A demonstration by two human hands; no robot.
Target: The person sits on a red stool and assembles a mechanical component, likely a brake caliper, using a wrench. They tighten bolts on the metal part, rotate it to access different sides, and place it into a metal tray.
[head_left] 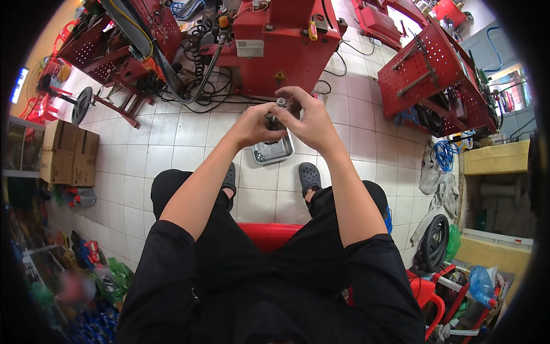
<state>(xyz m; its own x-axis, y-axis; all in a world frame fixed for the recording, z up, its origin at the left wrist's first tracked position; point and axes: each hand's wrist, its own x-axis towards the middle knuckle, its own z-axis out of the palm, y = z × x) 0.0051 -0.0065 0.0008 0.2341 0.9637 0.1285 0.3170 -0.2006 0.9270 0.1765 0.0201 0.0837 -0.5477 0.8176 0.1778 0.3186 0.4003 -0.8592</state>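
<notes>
Silvery metal, a small bolt-like fitting (281,102), stands up between the two bare hands, above the far end of a grey tray (277,151) on the white tiled floor (258,198). The left hand (252,125) seems to clasp its darker lower part, thumb above and fingers curled below. The right hand (309,120) arches around the top, thumb across the near side and forefinger bent over; whether those fingertips pinch the metal or merely surround it, I cannot tell.

A drop looks like the main risk: nothing but the fingers appears to support the fitting, so a slick surface or a sudden twist could free it. Straight down, the tray might catch it, among the small metal pieces (260,156) there; flung forward, it could bounce on the hard tiles toward the black cables (220,94) beside the red machine (286,51) and be hard to find. A forward slide of the right clog (310,176) could also knock the tray.
</notes>
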